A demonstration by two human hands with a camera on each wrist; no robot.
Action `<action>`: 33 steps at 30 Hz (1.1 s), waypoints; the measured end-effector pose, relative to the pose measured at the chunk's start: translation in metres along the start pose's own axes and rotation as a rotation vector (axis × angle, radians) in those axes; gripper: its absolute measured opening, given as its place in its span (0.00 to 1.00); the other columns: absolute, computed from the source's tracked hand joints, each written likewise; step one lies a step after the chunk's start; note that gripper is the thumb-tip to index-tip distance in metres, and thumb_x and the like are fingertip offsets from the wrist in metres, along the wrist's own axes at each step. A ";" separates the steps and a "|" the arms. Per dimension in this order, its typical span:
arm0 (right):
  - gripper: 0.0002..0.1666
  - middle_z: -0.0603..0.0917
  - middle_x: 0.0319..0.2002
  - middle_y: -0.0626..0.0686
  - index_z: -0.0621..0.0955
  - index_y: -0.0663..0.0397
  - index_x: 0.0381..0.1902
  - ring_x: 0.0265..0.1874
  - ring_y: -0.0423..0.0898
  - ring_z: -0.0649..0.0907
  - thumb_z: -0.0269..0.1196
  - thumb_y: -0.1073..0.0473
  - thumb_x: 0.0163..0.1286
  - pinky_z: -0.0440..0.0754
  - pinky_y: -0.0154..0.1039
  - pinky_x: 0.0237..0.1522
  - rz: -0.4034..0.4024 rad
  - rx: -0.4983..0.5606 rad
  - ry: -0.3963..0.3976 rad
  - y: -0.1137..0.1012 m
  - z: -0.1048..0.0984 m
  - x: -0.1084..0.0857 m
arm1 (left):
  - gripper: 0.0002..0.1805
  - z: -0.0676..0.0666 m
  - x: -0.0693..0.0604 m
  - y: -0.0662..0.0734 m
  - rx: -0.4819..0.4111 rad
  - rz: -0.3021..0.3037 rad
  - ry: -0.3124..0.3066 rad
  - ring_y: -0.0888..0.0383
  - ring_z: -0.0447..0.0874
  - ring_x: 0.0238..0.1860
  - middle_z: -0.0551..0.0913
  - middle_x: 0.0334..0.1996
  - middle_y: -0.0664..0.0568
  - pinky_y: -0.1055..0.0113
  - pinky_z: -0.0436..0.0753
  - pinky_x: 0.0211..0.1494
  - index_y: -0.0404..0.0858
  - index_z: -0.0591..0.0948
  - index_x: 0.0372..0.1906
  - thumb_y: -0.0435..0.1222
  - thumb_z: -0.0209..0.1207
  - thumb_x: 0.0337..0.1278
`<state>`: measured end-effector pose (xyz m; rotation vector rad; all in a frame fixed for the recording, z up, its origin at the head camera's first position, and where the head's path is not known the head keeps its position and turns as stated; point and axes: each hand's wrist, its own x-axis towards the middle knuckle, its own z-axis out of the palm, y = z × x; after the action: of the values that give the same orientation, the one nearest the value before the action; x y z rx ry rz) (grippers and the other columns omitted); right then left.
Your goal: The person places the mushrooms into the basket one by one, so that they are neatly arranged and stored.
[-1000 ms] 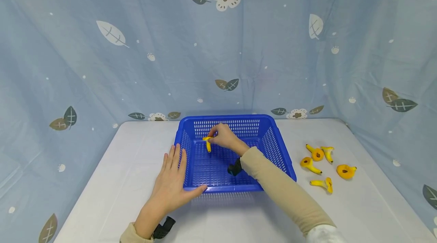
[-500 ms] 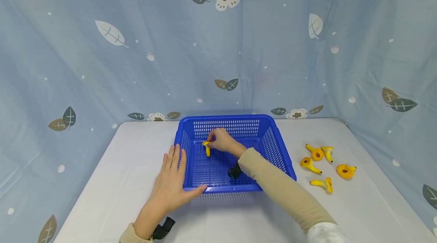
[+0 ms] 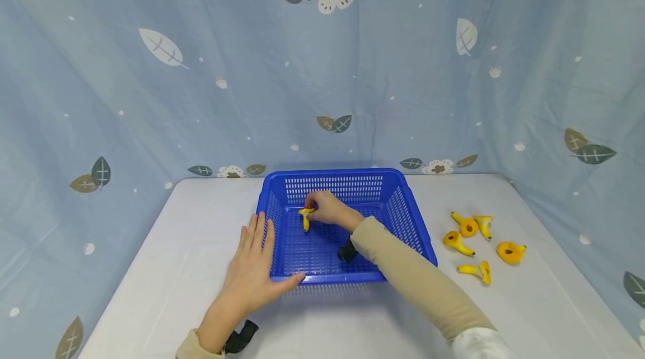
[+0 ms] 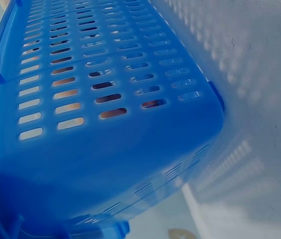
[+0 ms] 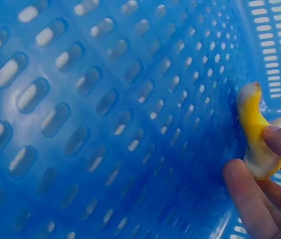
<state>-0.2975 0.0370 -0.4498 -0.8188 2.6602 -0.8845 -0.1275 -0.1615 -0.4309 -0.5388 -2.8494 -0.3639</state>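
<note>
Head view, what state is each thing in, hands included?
Blue basket, upright, uncovered
Held chanterelle, pinched, inside the basket
Five chanterelles, lying on the white table, ungripped
Left hand, spread, touching the basket
Right hand, pinching the held chanterelle
Patterned curtain, hanging, creased

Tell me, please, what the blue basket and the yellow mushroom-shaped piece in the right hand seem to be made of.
The blue basket is likely molded plastic, smooth and faintly shiny, given its even color and slots. The mushroom-shaped piece in the right hand may be painted plastic or foam, smooth, with yellow fading to white, though it could be real.
</note>
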 end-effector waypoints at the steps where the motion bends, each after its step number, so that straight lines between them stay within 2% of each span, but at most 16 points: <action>1: 0.07 0.85 0.39 0.54 0.83 0.59 0.40 0.31 0.44 0.82 0.69 0.66 0.64 0.83 0.35 0.33 0.001 0.006 -0.006 0.000 0.000 0.000 | 0.67 0.000 0.000 0.000 0.000 -0.001 0.000 0.42 0.31 0.78 0.43 0.77 0.30 0.43 0.45 0.77 0.24 0.54 0.75 0.75 0.54 0.47; 4: 0.08 0.85 0.40 0.55 0.82 0.60 0.42 0.28 0.43 0.82 0.68 0.67 0.65 0.82 0.33 0.29 0.006 0.028 -0.029 0.000 -0.001 0.000 | 0.68 0.001 -0.001 -0.001 0.003 -0.003 0.001 0.42 0.31 0.78 0.42 0.77 0.31 0.43 0.45 0.77 0.24 0.54 0.75 0.76 0.54 0.47; 15: 0.16 0.84 0.43 0.58 0.81 0.61 0.51 0.27 0.46 0.84 0.67 0.66 0.65 0.83 0.34 0.28 0.044 0.095 -0.098 -0.001 -0.008 0.000 | 0.67 0.001 0.001 0.000 -0.001 0.008 0.013 0.41 0.32 0.78 0.43 0.77 0.30 0.43 0.44 0.77 0.24 0.55 0.75 0.74 0.56 0.47; 18: 0.17 0.83 0.44 0.58 0.81 0.60 0.52 0.31 0.46 0.84 0.68 0.65 0.65 0.84 0.35 0.31 0.044 0.069 -0.092 0.000 -0.010 0.000 | 0.67 0.001 0.001 0.000 -0.002 0.008 0.012 0.41 0.32 0.78 0.43 0.77 0.30 0.44 0.44 0.77 0.24 0.55 0.75 0.74 0.56 0.47; 24: 0.18 0.84 0.48 0.59 0.82 0.59 0.52 0.50 0.54 0.82 0.69 0.61 0.65 0.82 0.45 0.48 0.013 0.003 -0.067 -0.001 -0.019 0.000 | 0.67 0.001 0.002 0.000 -0.001 0.011 0.011 0.42 0.32 0.78 0.43 0.77 0.30 0.43 0.45 0.77 0.24 0.54 0.75 0.74 0.56 0.47; 30: 0.19 0.83 0.50 0.58 0.82 0.59 0.53 0.52 0.54 0.80 0.69 0.60 0.65 0.80 0.48 0.53 -0.006 -0.001 -0.061 -0.006 -0.031 -0.003 | 0.67 0.001 0.001 0.000 0.010 0.005 0.006 0.41 0.32 0.78 0.43 0.77 0.30 0.43 0.46 0.77 0.24 0.55 0.75 0.75 0.55 0.46; 33: 0.20 0.83 0.51 0.59 0.82 0.60 0.54 0.53 0.54 0.80 0.69 0.60 0.65 0.80 0.48 0.53 -0.011 0.035 -0.035 -0.007 -0.036 -0.004 | 0.67 0.001 0.001 0.000 0.011 0.007 0.017 0.40 0.34 0.78 0.44 0.76 0.29 0.42 0.47 0.77 0.23 0.56 0.74 0.75 0.56 0.46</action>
<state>-0.3044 0.0521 -0.4167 -0.8334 2.6046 -0.9083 -0.1283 -0.1612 -0.4321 -0.5414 -2.8312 -0.3499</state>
